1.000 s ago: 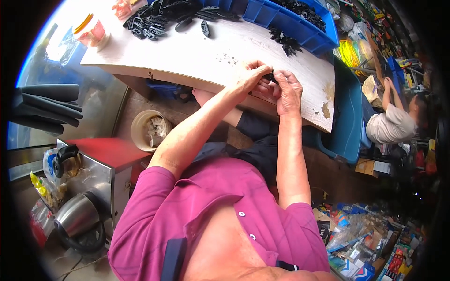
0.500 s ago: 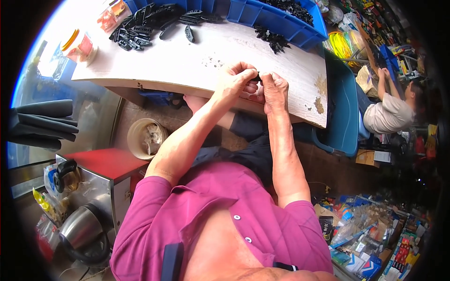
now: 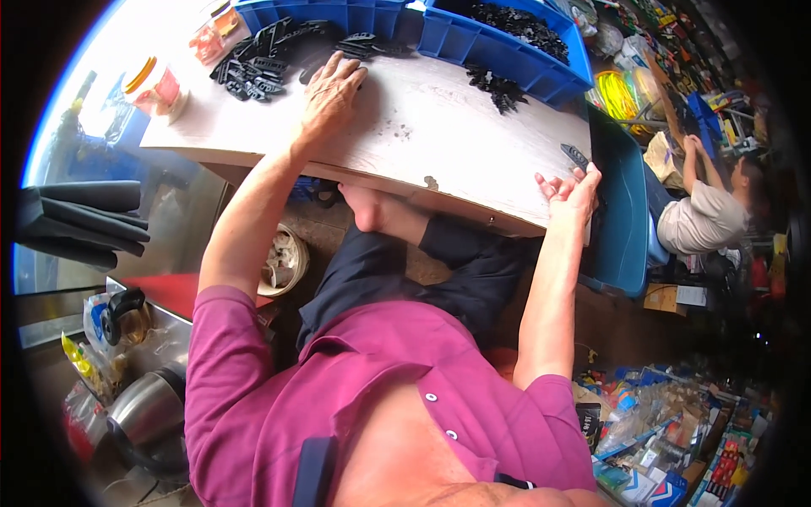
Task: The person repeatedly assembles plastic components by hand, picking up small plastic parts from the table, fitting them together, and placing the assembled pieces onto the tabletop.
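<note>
My left hand (image 3: 331, 100) rests on the table with its fingers stretched out and a little apart. A small black plastic piece (image 3: 361, 83) shows partly at its fingertips, the rest covered by the hand. Just beyond lies a pile of black slotted plastic pieces (image 3: 252, 74). Over at the table's right edge, my right hand (image 3: 574, 196) pinches one black slotted piece (image 3: 574, 155) between thumb and forefinger, its other fingers loosely curled.
A teal tub (image 3: 621, 253) stands against the table's right end. Blue crates (image 3: 507, 63) line the back, one full of small black parts, with more black parts (image 3: 497, 89) before it. A lidded jar (image 3: 154, 89) is at left. Another person (image 3: 697, 211) sits at the right.
My hands, together over the table's front edge before, have parted. The left went to the far-left pile, the right to the table's right end with a black piece.
</note>
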The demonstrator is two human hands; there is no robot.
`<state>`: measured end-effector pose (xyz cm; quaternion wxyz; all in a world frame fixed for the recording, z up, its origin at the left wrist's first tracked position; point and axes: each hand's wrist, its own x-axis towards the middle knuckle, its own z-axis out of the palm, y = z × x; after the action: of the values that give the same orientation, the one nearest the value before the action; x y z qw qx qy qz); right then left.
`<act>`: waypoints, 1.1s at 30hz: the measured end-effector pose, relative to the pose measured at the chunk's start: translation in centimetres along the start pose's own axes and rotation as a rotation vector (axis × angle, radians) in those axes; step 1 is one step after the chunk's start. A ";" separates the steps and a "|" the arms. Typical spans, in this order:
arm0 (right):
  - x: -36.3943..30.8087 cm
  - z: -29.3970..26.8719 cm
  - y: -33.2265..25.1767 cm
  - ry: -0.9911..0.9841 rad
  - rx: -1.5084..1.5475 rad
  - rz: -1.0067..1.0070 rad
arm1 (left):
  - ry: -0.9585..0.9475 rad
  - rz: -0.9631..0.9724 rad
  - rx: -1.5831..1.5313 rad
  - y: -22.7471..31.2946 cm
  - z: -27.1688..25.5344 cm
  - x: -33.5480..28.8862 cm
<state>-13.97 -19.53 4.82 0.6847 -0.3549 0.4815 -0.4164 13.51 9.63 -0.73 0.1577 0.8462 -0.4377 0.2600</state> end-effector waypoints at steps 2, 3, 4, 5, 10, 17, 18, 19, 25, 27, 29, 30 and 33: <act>1.1 -0.5 -0.5 0.032 -0.039 -0.024 | -0.031 0.033 -0.033 -0.5 1.1 0.4; 1.6 -0.6 -0.5 0.062 -0.079 -0.039 | -0.070 0.066 -0.060 -0.2 1.4 0.7; 1.9 -0.6 -0.1 0.024 -0.112 -0.069 | -0.080 0.058 -0.128 0.6 1.9 0.9; 2.3 -0.4 0.4 0.030 -0.114 -0.075 | -0.079 0.060 -0.136 1.2 2.3 1.0; 2.5 3.3 2.6 -0.243 -0.390 -0.049 | -0.103 0.071 -0.309 5.6 2.8 1.0; 2.3 8.5 3.9 -0.291 -0.755 -0.166 | 0.033 0.051 -0.351 7.0 1.7 0.9; 2.2 9.1 4.0 -0.283 -0.868 -0.230 | 0.031 0.048 -0.352 7.2 1.3 1.0; 2.1 9.5 4.0 -0.275 -0.981 -0.294 | 0.111 0.031 -0.331 7.4 1.0 1.2; 1.2 10.6 4.1 -0.263 -1.181 -0.416 | 0.185 -0.017 -0.448 8.5 -0.7 0.5; 1.9 10.1 4.4 -0.262 -1.162 -0.438 | 0.178 -0.041 -0.592 10.3 -0.7 -0.2; 3.6 8.9 4.6 -0.288 -0.990 -0.334 | 0.109 -0.036 -0.722 12.6 -1.1 -0.4; 3.5 8.6 4.3 -0.374 -0.864 -0.235 | 0.149 -0.078 -0.818 13.9 -1.3 -0.4; 2.8 7.3 3.5 -0.548 -0.637 0.019 | 0.182 -0.269 -0.979 16.7 -0.5 -0.7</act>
<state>-5.68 -20.07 2.71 0.6474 -0.6419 0.3896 -0.1307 -0.70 0.91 -0.07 0.6049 0.6958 -0.3800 0.0747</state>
